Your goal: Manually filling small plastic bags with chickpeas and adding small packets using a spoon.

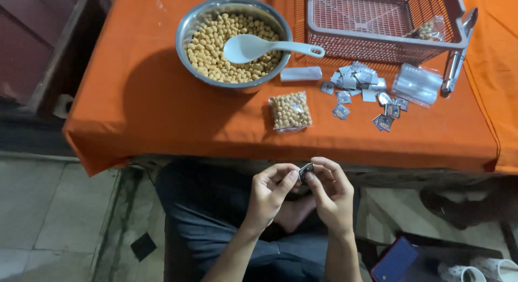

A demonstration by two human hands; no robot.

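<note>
Small silvery sachet [305,171] held over the lap, below the table edge, pinched between fingertips of both hands. Left hand [270,193] and right hand [332,193] both closed on it. On orange tablecloth [135,98]: filled bag of beans [290,111], loose sachets [359,85], steel bowl [189,28] of beans with white spoon [259,47], pink basket [377,42].

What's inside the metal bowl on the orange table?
The metal bowl holds small round tan pellets with a white plastic spoon resting on top. The bowl's bottom is covered by them.
</note>
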